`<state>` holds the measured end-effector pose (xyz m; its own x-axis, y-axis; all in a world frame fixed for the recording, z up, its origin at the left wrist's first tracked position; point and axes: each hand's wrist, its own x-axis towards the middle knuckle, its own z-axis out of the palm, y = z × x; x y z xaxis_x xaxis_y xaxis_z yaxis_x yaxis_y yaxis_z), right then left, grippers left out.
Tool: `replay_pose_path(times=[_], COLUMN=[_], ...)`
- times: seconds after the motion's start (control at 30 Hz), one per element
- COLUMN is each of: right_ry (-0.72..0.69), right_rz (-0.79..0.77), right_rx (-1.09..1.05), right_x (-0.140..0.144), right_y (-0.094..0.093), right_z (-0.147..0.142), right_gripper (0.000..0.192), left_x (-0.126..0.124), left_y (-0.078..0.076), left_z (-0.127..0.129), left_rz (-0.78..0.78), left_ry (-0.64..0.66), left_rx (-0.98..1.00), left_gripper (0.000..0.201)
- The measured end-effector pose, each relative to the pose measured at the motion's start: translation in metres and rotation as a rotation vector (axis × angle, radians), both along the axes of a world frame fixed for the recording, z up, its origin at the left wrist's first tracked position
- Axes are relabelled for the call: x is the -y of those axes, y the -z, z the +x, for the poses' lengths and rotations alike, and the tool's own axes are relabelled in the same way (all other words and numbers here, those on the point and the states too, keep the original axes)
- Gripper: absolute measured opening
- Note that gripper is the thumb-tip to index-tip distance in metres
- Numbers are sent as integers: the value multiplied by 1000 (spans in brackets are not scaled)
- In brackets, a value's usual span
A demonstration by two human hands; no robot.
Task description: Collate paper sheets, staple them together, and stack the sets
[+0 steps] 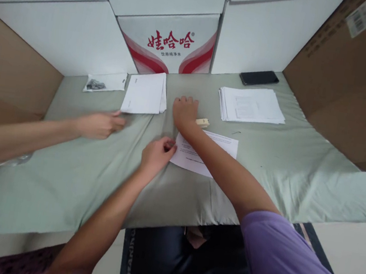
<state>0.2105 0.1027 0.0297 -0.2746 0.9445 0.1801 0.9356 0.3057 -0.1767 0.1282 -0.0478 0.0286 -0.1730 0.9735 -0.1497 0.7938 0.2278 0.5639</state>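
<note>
Pale green cloth-covered table [72,171] carrying everything here. Left hand [156,152] pinching the left edge of a white printed paper sheet [217,148], fingers curled onto the paper's edge, thumb side hidden. Right hand [184,111] resting knuckles-up on the cloth just beyond that sheet, fingers curled under; cannot tell whether gripping anything. Right forearm lying across the sheet's middle, covering part of the print. Small cream-coloured stapler-like block [202,122] sitting just right of the right hand, close to touching, at the sheet's far edge.

Left of the right hand: white stack of folded papers [145,93], near but apart. Right of the right hand: wider white stack of printed sheets [250,105], well apart, with a black flat phone [258,78] lying beyond it.

Another person's bare hand [100,124] reaching in from the left, fingers loosely extended, tips near the lower left corner of the folded stack; contact unclear. Small clear plastic bag with dark bits [105,82] lying beyond that hand. White carton with red Chinese lettering [171,42] standing behind the folded stack.
</note>
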Motion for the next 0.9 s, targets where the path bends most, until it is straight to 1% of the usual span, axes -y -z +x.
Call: replay_pose_path(times=[0.2,0.47,0.6,0.73,0.83,0.9], right_ry=[-1,4,13,12,9,-18], right_rz=[-29,-83,-81,-126,-145,-178], right_rx=[-27,-85,-131,-163,-251,-334], right_x=[-2,-4,-9,-16,-20,-21], right_y=[2,1,4,6,3,-3], right_z=[4,11,13,15,19,24], right_gripper=[39,40,39,36,32,28], left_x=[-1,0,1,2,2,1], left_y=[-1,4,4,3,4,7], left_z=[0,-3,-4,-3,-3,-5], left_rz=[-5,29,32,28,36,50], left_ry=[2,-7,-3,7,8,17], left_rx=[-6,20,27,29,31,64], left_gripper=[23,24,23,23,24,24])
